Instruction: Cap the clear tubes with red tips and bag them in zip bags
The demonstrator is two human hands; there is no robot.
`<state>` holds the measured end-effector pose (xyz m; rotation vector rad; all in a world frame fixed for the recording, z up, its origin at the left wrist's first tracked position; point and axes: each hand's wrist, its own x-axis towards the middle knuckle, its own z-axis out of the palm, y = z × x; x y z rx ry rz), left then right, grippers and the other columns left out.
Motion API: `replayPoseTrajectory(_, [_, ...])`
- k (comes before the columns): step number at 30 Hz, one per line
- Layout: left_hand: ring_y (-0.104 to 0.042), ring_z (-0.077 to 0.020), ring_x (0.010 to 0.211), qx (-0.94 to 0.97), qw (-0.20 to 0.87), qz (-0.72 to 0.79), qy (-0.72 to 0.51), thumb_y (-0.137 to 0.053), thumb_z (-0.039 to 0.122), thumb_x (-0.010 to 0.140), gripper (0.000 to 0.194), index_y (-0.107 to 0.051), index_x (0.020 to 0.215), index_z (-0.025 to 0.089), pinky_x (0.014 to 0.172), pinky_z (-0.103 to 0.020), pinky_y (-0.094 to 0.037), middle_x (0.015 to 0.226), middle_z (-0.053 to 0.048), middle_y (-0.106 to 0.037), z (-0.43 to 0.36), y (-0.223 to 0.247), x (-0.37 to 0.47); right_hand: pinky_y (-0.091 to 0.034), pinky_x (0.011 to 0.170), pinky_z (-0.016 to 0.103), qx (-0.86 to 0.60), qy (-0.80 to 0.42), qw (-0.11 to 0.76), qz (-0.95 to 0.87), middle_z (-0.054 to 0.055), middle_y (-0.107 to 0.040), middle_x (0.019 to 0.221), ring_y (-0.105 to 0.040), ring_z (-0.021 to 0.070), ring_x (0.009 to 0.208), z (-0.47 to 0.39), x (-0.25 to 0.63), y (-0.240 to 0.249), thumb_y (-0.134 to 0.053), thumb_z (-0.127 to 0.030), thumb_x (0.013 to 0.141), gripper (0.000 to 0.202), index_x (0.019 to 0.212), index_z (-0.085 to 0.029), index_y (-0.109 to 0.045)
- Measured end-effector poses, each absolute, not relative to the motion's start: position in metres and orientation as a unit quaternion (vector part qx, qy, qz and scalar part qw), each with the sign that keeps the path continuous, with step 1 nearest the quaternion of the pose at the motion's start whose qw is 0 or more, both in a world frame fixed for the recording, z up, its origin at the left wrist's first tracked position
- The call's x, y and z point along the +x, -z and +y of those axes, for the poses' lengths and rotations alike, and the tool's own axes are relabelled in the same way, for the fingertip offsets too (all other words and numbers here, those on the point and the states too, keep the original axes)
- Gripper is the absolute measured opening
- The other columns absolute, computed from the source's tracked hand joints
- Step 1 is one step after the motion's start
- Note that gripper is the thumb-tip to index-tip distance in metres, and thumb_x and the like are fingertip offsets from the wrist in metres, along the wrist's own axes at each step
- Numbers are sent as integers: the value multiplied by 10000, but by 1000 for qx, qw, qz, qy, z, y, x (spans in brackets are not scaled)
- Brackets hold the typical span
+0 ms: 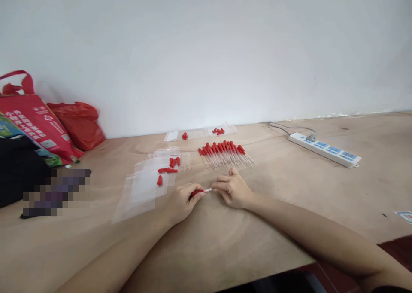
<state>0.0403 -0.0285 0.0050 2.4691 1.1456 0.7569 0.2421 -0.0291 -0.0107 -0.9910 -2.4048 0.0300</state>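
Note:
Between the fingers of my left hand (186, 202) is a red rubber bulb (197, 192). A clear glass dropper tube (208, 190) meets the bulb's open end, and my right hand (233, 189) pinches the tube's other part. How far the tube sits inside the bulb I cannot tell. Just beyond my hands lies a row of droppers (225, 153), red bulbs toward the wall and clear tips toward me. Several loose red bulbs (173, 162) rest on clear plastic bags (141, 192) left of my hands, beside a few bare clear tubes (185, 160).
Near the wall, another clear bag (202, 132) carries red bulbs and tubes. A white power strip (325, 149) with a grey cable lies at the right. Red bags (38, 125) and dark cloth (19, 168) fill the left side. The wooden table's front edge is close below my arms.

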Motion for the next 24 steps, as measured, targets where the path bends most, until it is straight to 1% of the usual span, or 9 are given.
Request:
replayPoseTrajectory(4, [-546, -137, 626, 887, 112, 361, -266, -429, 247, 819, 163, -565, 757, 180, 607, -248, -430, 690, -20, -607, -28, -1, 39, -182, 646, 302, -377, 7, 248, -892, 22, -595, 738, -444, 111, 608, -32, 237, 11, -394, -181, 830, 203, 824, -174, -597])
replayPoseTrajectory(11, [-539, -136, 633, 907, 59, 303, -287, -399, 220, 843, 184, -550, 754, 163, 604, -245, -429, 663, -21, -587, -30, 0, 40, -204, 652, 280, -371, -42, 231, -898, 19, -594, 730, -470, 119, 661, -34, 229, 9, -396, -167, 828, 172, 779, -154, -560])
replayPoseTrajectory(15, [-538, -136, 626, 910, 47, 302, -280, -403, 217, 846, 179, -549, 761, 159, 591, -242, -429, 667, -24, -586, -26, 2, 39, -226, 657, 273, -366, -53, 224, -902, 25, -600, 735, -488, 125, 690, -30, 227, 9, -382, -169, 844, 188, 809, -147, -565])
replayPoseTrajectory(18, [-546, -143, 647, 912, 38, 305, -273, -403, 219, 852, 169, -553, 798, 163, 604, -252, -435, 701, -29, -597, -19, 3, 38, -245, 652, 269, -363, -42, 218, -905, 41, -606, 783, -492, 133, 719, -27, 229, 6, -363, -205, 866, 225, 859, -152, -581])
replayPoseTrajectory(20, [-556, -153, 702, 913, 32, 303, -272, -406, 231, 856, 163, -554, 826, 171, 652, -268, -442, 749, -34, -606, -15, 1, 36, -252, 662, 279, -364, -16, 209, -907, 50, -611, 800, -493, 151, 753, -26, 232, 3, -396, -221, 851, 212, 865, -166, -600])
replayPoseTrajectory(22, [-552, -179, 814, 907, 8, 322, -271, -446, 271, 839, 153, -544, 910, 178, 735, -301, -437, 858, -50, -603, -11, -3, 31, -257, 689, 298, -384, 12, 205, -900, 52, -619, 797, -497, 172, 788, -23, 240, 0, -443, -209, 817, 183, 853, -181, -620])
replayPoseTrajectory(24, [-518, -220, 919, 883, -47, 390, -257, -507, 317, 795, 250, -516, 1000, 174, 805, -344, -413, 969, -76, -568, -8, -9, 22, -269, 718, 309, -446, 17, 227, -866, 51, -631, 812, -512, 183, 815, -16, 252, -2, -458, -195, 793, 184, 850, -193, -633])
